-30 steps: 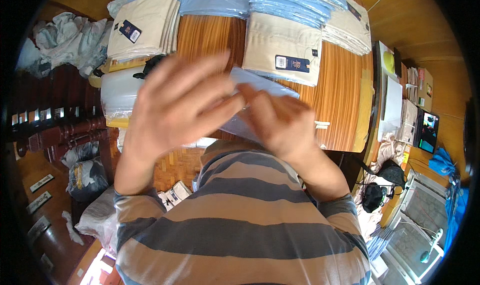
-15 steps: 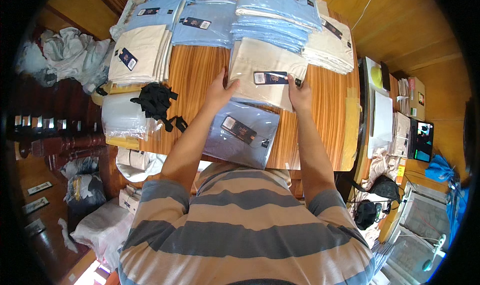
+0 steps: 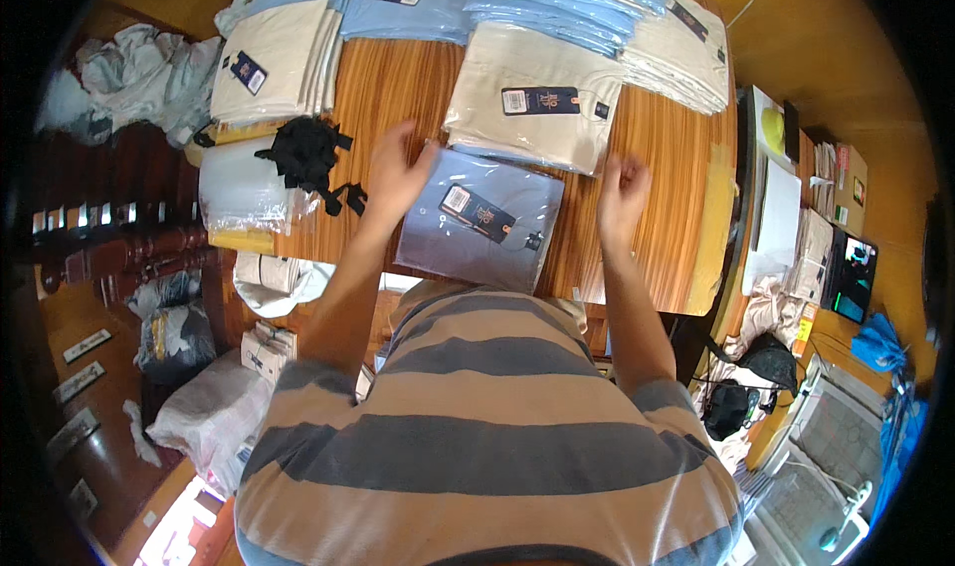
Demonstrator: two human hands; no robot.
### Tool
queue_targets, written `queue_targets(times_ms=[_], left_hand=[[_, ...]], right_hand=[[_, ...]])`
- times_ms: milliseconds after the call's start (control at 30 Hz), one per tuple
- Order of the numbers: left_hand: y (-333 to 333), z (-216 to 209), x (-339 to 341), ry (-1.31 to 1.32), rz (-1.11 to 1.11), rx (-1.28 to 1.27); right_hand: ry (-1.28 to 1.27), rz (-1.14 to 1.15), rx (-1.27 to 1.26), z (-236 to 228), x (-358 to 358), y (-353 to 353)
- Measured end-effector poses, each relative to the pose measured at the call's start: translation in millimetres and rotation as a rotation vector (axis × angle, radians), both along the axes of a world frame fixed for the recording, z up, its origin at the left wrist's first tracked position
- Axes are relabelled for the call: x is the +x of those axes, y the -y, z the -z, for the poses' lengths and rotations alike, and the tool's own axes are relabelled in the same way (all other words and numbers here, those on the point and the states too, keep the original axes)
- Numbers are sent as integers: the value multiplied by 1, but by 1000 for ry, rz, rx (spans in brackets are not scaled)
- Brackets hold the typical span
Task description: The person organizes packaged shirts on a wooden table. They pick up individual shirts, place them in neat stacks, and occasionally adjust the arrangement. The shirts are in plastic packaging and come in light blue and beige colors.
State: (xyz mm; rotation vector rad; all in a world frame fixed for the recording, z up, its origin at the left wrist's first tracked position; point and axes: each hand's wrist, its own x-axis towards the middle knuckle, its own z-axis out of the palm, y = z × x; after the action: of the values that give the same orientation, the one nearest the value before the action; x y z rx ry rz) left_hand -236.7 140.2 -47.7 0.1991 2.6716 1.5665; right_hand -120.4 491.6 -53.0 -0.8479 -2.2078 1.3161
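A cream garment folded in a clear bag, the cream packet [image 3: 537, 54], lies on the wooden table with a dark tag on it. Nearer me is a grey-blue bagged garment [image 3: 418, 233], also tagged, at the table's front edge. My left hand [image 3: 395, 178] is at its upper left corner, thumb and fingers apart, holding nothing. Whether the thumb touches the bag I cannot tell. Just right of the cream packet, my right hand [image 3: 625, 200] hovers with loosely bent fingers and nothing in them.
Stacks of light blue packets [image 3: 552, 14] and cream packets [image 3: 269, 59] stand along the far side. A bunch of black straps [image 3: 303, 153] lies beside clear plastic bags [image 3: 244, 190] on the left. Off to the right, a side surface holds papers and a lit screen [image 3: 853, 273].
Both hands have let go of the cream packet, which now rests flat on the table. My left hand has moved left, my right hand slightly right. The whole view has shifted.
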Motion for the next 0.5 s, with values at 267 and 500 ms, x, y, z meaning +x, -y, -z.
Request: queue_targets(times_ms=[267, 500], left_hand=[[67, 8, 123, 548, 166, 114], [60, -198, 78, 9, 696, -233]], right_hand=[[311, -398, 268, -17, 108, 104], [-443, -609, 668, -167, 71, 159]])
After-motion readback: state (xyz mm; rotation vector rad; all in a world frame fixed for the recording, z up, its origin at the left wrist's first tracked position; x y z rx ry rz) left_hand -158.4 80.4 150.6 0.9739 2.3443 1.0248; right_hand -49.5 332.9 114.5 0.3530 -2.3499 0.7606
